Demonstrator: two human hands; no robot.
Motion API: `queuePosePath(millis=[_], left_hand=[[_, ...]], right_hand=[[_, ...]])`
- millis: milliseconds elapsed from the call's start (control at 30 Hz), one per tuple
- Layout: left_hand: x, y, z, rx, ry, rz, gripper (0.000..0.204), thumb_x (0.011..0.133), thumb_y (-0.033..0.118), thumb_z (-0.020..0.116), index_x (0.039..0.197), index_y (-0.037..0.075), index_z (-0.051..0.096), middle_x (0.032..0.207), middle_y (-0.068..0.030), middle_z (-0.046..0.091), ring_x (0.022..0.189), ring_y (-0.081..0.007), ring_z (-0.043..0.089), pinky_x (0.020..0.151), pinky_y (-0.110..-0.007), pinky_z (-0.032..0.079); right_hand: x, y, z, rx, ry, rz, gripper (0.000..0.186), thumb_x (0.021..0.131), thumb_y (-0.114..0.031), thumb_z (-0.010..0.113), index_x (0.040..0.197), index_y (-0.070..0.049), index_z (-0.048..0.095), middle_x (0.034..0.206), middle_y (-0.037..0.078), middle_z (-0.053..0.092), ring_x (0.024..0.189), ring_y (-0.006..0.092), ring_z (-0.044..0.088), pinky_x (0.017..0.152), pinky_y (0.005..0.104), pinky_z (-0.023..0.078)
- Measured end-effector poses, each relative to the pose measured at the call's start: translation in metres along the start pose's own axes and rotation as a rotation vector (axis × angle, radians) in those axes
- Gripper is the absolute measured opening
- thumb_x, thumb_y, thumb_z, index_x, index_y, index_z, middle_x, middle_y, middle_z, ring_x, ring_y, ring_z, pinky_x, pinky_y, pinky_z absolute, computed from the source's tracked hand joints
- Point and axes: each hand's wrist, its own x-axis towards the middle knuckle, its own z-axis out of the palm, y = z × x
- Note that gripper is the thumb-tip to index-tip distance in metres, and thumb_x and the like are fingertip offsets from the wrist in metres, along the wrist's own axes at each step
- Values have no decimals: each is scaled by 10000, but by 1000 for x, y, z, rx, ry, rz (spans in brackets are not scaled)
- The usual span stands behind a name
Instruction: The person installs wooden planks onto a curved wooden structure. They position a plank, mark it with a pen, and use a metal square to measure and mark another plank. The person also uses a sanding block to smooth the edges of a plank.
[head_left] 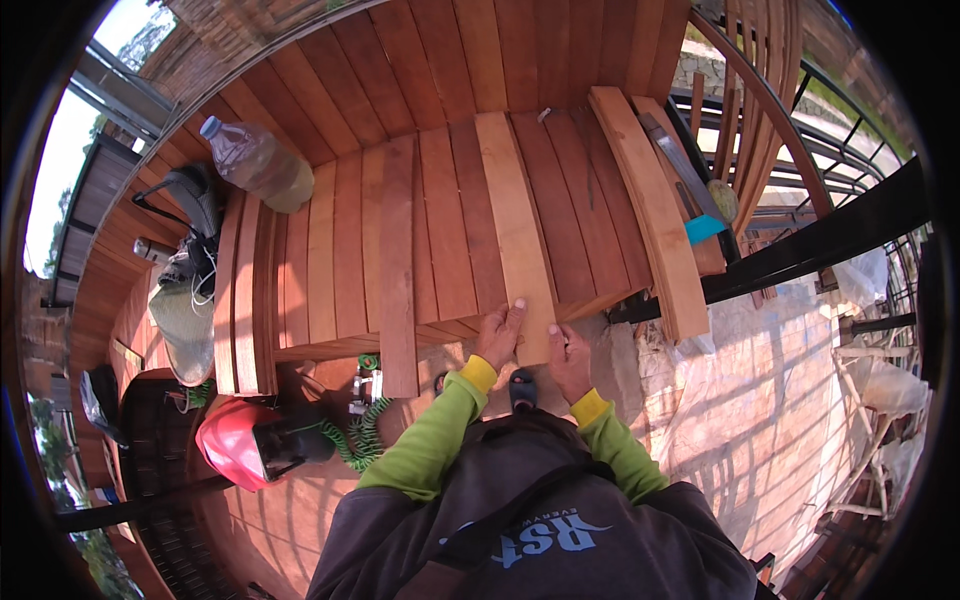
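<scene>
A long light-brown plank (512, 210) lies across the slatted wooden bench (445, 225), its near end jutting over the front edge. My left hand (498, 330) grips that end from the left, fingers bent over the wood. My right hand (567, 360) is closed at its right edge, close to the tip. A redder loose plank (398, 260) lies to the left, also overhanging. On the right, another light board (655, 240) rests beside a steel straightedge (672, 150) and a teal item (706, 227).
A water jug (255, 165), stacked boards (244, 300) and a bag (190, 215) sit left. Below are a red-and-black machine (240, 445), a green coiled hose (365, 435) and my sandaled foot (523, 390). A black railing (790, 240) and leaning strips (760, 120) stand right.
</scene>
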Motion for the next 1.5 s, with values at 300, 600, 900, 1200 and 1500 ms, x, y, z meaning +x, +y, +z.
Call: queuePosePath(millis=[300, 600, 900, 1200, 1500], left_hand=[[-68, -17, 0, 389, -108, 103, 281, 872, 195, 644, 1012, -24, 535, 738, -92, 631, 644, -134, 588, 582, -295, 483], [-55, -30, -1, 372, -47, 124, 259, 870, 178, 652, 1033, -9, 575, 741, -27, 624, 596, -61, 522, 520, -225, 448], [-75, -14, -6, 782, -34, 136, 413, 822, 344, 638, 1065, 23, 545, 925, -188, 634, 881, -382, 597, 754, -447, 465], [-135, -59, -59, 601, 138, 112, 394, 831, 378, 662, 1011, 34, 595, 730, -112, 614, 667, -218, 613, 620, -340, 487], [-187, -49, -136, 85, 322, -108, 317, 882, 287, 631, 986, -12, 615, 690, -27, 596, 557, -82, 540, 503, -239, 446]], right_hand=[[-4, 11, 3, 43, 5, 73, 356, 945, -313, 512, 872, 26, 593, 642, 144, 565, 567, 150, 515, 548, 330, 444], [9, 26, 1, -60, -35, 22, 355, 934, -296, 523, 845, 44, 577, 648, 184, 554, 579, 199, 531, 572, 350, 443], [9, 45, -5, 69, -237, -3, 391, 958, -298, 467, 884, 71, 572, 743, 120, 617, 634, 166, 564, 579, 311, 467], [14, 41, -11, -6, -335, -27, 408, 995, -326, 413, 802, -3, 572, 737, -4, 568, 641, 78, 457, 600, 224, 383], [-20, 44, -60, 91, 148, 433, 447, 968, -424, 415, 874, -7, 545, 606, 53, 520, 398, 107, 426, 360, 250, 374]])
